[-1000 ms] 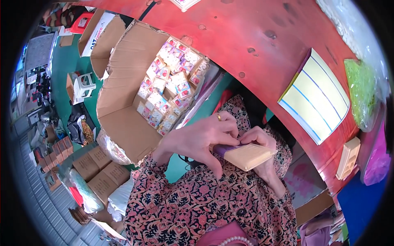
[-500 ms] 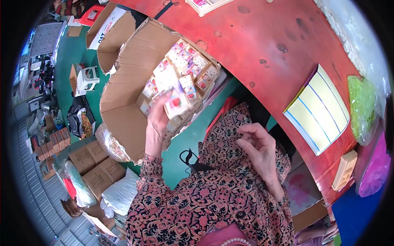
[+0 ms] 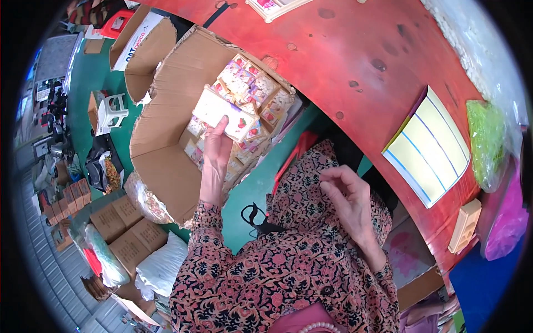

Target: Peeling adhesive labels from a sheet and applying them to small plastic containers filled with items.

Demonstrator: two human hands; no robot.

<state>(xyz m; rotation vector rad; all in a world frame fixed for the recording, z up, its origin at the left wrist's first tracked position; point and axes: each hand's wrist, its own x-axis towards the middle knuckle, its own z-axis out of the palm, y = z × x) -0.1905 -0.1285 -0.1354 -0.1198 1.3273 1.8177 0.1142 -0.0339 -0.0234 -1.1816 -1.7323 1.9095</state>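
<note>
My left hand [image 3: 218, 145] grips a flat, pale cream box [image 3: 214, 110] with a strawberry picture at one end, thumb on top. The box is tilted above a large open cardboard carton [image 3: 166, 130]. Inside that carton lie several similar small strawberry-printed boxes [image 3: 243, 77], stacked close together; the held box covers part of them. My right hand [image 3: 351, 201] hangs over my lap beside the red table, its fingers loosely bent, a gap between thumb and forefinger, and nothing visible in it.
On the red table [image 3: 316, 61] lie a yellow lined sheet [image 3: 430, 150], a cream compartment tray [image 3: 465, 226] and green material in clear plastic [image 3: 484, 141]. Brown cartons [image 3: 130, 247] and a white sack [image 3: 164, 265] sit at lower left. A white stool [image 3: 114, 111] stands on the green floor.
The box in my left hand has turned from upright and blurred to lying flatter across the carton, its long side now pointing to the upper left. My right hand has barely moved.
</note>
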